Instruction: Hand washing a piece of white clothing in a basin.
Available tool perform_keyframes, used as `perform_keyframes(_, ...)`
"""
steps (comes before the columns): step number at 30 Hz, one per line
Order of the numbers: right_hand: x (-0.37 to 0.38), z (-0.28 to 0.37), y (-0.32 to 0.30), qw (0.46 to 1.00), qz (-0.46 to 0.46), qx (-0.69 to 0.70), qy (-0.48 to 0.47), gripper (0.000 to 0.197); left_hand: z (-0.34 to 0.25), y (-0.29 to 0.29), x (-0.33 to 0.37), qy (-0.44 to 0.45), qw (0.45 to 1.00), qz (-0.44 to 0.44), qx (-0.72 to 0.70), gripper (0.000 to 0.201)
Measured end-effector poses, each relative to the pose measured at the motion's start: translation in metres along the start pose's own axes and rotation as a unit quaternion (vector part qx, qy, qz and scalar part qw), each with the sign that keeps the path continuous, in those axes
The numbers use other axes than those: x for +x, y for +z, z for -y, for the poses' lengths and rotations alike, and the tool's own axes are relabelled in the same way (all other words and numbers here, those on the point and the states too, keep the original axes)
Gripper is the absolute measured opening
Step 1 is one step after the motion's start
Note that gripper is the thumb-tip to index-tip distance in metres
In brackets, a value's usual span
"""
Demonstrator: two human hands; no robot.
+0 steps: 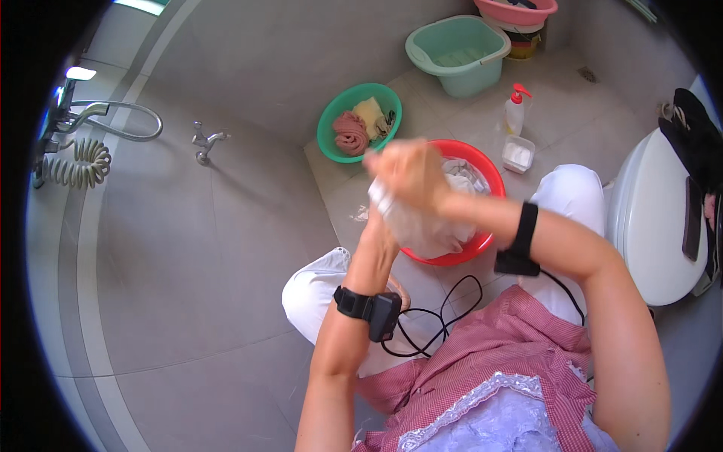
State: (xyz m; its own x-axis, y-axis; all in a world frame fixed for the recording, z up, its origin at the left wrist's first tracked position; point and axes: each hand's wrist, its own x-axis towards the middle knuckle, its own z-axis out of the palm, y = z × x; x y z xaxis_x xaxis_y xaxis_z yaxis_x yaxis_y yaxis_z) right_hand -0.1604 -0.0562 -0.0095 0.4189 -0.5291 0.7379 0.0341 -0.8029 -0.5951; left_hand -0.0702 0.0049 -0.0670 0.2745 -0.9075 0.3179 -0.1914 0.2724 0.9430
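Over a red basin (493, 175), my two hands come together on a wet-looking white cloth (431, 232). My right hand (413, 175) is closed around it on top, its fingers smeared by motion. Below and partly behind it, my left hand (382, 224) is also closed on the cloth, its fingers mostly hidden. The cloth hangs from between the hands down into the basin. More whitish fabric (468, 175) lies inside, toward the basin's far right.
A green basin (325, 142) with folded pink and yellow cloths stands beyond. Farther right are a mint tub (452, 71), a red-pump bottle (514, 113) and a box of white powder (518, 155). A toilet (655, 218) stands right; a black cable (433, 310) loops below my hands.
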Motion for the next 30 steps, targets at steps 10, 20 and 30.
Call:
perform_keyframes(10,-0.014,0.035,-0.013,0.994,-0.01,0.005,-0.106,0.039,-0.031,-0.001,0.0,-0.045,0.999,0.021,-0.001,0.028)
perform_keyframes(20,-0.004,0.033,-0.01,0.996,0.005,0.07,-0.057,0.019,0.0,-0.005,-0.009,-0.015,0.961,0.059,-0.268,0.033)
perform_keyframes(30,0.001,0.02,0.004,0.994,-0.018,0.077,0.079,0.047,0.0,-0.027,0.0,-0.112,0.986,0.09,-0.08,0.034)
